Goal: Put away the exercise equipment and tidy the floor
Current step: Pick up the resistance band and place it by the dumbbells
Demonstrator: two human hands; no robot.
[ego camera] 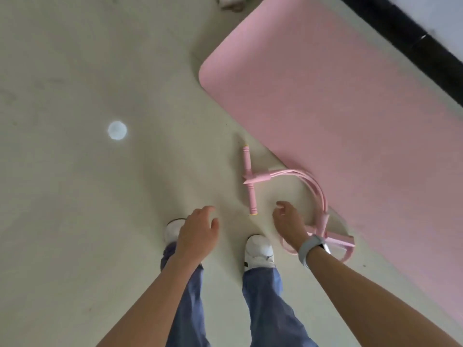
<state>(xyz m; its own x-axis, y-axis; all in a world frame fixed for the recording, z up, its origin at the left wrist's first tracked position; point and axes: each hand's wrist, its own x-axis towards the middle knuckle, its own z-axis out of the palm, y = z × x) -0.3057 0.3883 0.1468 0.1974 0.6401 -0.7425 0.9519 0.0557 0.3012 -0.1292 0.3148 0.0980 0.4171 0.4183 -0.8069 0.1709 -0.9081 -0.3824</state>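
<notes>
A pink pedal resistance band (250, 180) lies on the pale floor, its T-shaped handle bar pointing toward me and its tubes curving right to a pink foot bar (338, 240) at the mat's edge. A pink exercise mat (338, 101) lies flat, running diagonally along the right side. My right hand (288, 222), with a grey watch on the wrist, hovers just right of the handle's near end, fingers loosely curled and holding nothing. My left hand (198, 231) hangs over my left shoe, fingers relaxed and empty.
My two white shoes (258, 251) stand on the floor just below the handle. A round bright light spot (117, 130) shows on the floor at left. A black skirting strip (426, 38) runs along the wall at top right. A pale object (230, 2) sits at the top edge.
</notes>
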